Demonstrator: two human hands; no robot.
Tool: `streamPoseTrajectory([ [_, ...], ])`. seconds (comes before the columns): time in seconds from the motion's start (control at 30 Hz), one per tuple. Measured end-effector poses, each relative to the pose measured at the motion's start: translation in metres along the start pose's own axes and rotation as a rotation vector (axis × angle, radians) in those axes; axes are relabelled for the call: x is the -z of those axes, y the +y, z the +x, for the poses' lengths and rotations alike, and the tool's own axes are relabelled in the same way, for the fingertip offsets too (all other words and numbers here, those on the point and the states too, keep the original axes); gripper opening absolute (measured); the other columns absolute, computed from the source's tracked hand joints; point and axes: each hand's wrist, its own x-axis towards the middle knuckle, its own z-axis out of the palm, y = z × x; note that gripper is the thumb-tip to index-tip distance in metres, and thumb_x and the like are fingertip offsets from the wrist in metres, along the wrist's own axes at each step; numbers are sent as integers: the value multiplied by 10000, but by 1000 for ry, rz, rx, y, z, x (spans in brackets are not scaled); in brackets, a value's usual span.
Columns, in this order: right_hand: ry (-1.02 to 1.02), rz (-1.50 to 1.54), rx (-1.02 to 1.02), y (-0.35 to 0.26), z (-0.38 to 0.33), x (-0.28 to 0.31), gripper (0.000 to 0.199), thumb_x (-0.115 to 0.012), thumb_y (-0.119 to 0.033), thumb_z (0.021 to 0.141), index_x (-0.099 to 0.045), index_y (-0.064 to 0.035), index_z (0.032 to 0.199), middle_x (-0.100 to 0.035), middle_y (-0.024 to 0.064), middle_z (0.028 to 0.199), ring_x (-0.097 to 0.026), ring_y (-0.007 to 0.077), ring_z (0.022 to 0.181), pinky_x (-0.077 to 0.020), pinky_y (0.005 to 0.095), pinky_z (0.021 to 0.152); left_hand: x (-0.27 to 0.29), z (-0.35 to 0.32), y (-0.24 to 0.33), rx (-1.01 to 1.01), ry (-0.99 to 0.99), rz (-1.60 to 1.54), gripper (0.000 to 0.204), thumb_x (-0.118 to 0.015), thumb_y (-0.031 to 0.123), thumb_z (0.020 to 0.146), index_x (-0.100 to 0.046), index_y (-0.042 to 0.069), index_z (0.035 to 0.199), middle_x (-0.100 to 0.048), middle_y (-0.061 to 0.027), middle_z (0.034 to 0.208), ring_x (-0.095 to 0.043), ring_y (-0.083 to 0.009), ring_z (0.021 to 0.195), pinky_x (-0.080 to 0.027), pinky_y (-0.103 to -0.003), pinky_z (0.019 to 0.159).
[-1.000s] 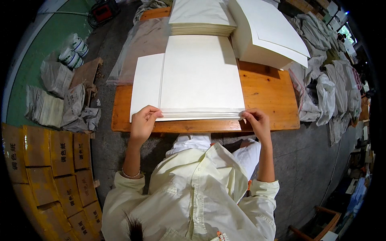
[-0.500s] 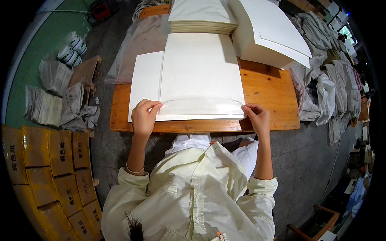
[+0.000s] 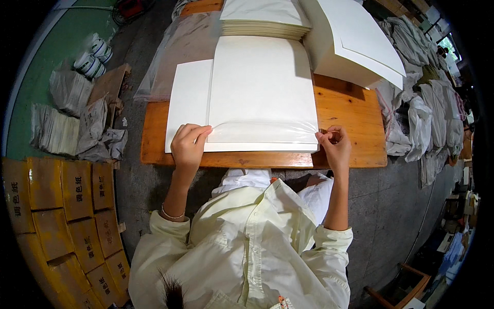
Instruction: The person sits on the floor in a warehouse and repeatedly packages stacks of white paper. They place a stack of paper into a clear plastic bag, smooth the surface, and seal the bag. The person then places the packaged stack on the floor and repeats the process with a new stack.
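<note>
A stack of white paper lies at the near side of the wooden table. Across its near part runs a strip of clear plastic film, creased along its far edge. My left hand pinches the film's left end between thumb and finger, over a white board that sticks out from the stack's left side. At the stack's right edge, my right hand pinches the film's other end, its remaining fingers curled.
Behind sits a thick pile of wrapped white sheets; a tall white stack stands at the back right. Clear plastic bags lie at the back left. Brown cartons fill the left floor; grey sacks are heaped at right.
The film between my hands looks flatter and more stretched, its far edge less arched. Both hands keep their pinch at its ends. The view has shifted slightly.
</note>
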Motion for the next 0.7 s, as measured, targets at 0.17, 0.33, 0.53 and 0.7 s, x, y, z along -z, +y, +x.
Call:
streamPoseTrajectory([
  [0.17,-39,-132,-11,-6,4,2,302,-729,-61,792,-475,-34,954,-539,-3,653,-497,69,610,-410,216,549,1,0,-1,-31,-25,62,75,-723,35,734,-719,26,808,-651,-71,757,-589,-205,715,-473,-315,632],
  [0.33,-49,-127,-20,-9,2,2,305,-729,-62,792,-475,-31,959,-532,-2,652,-489,69,602,-409,216,544,6,4,0,-37,-92,99,75,-715,37,749,-718,27,822,-661,-75,796,-589,-209,757,-477,-326,676],
  [0.53,51,-272,138,-14,-4,-1,334,-746,-55,759,-491,-28,973,-529,43,732,-518,130,674,-435,249,602,0,-1,-6,-26,-96,113,231,-736,61,744,-698,47,971,-643,-54,765,-581,-198,768,-475,-318,686],
  [0.7,125,-440,427,-25,-10,-8,293,-733,-24,715,-577,-48,961,-533,104,841,-545,253,818,-455,344,687,5,3,3,-90,-26,202,538,-755,83,727,-584,146,1233,-603,-52,926,-551,-199,880,-444,-324,774],
])
